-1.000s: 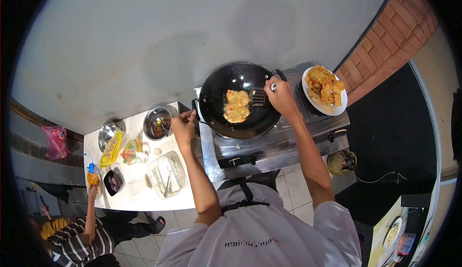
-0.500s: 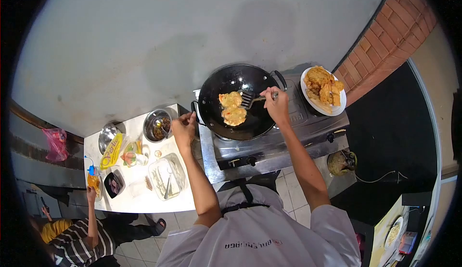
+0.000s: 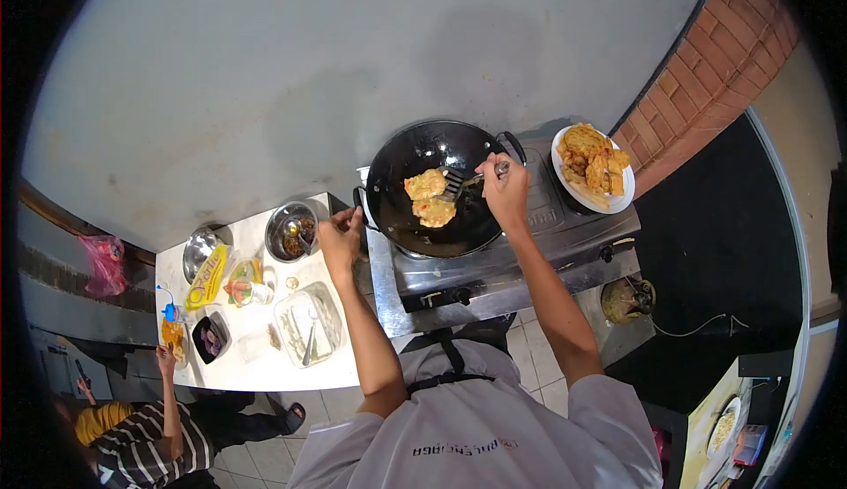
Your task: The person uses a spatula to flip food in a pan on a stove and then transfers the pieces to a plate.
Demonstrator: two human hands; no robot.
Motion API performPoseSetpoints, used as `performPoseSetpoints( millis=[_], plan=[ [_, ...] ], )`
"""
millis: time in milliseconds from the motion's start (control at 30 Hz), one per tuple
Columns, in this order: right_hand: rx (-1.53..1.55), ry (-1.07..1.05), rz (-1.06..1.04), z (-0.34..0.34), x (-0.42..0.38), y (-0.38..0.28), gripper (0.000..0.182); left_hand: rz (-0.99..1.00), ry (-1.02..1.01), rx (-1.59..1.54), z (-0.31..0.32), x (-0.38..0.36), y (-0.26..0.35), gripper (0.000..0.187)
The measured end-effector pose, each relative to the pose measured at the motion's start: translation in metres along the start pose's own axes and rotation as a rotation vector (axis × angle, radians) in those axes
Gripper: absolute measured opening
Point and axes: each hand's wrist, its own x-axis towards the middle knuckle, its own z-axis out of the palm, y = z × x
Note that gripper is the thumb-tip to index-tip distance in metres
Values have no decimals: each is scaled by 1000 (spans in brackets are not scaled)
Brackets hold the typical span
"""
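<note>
A black wok [image 3: 468,229] sits on the steel stove [image 3: 397,308]. My right hand [image 3: 505,191] is closed around the handle of a slotted spatula [image 3: 454,183], whose blade is against two battered fritters [image 3: 427,196] in the wok. The fritters touch each other. At the wok's left handle [image 3: 359,200], my left hand [image 3: 341,235] has its fingers pinched together on the handle. To the right of the wok, a white plate [image 3: 620,200] holds a heap of golden fried pieces [image 3: 593,161].
A white table [image 3: 243,348] at left bears metal bowls [image 3: 288,235], a plastic container [image 3: 308,326], a yellow packet [image 3: 208,279] and a black bowl [image 3: 210,339]. A person in a striped shirt [image 3: 146,432] reaches to its left end. A gas cylinder [image 3: 622,300] stands right.
The spatula blade has tilted and moved slightly left against the fritters. The fritters have shifted and the lower one looks tilted. The wok has moved very slightly right.
</note>
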Motion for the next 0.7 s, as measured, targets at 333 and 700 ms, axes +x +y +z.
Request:
performPoseSetpoints(
  millis=[333, 700],
  plan=[
    [-62, 63, -149, 16, 0, -32, 29, 9, -4, -20, -1, -1, 2, 30],
    [-149, 61, -143, 30, 12, -60, 31, 31, 20, -17, -6, -4, 2, 26]
  ],
)
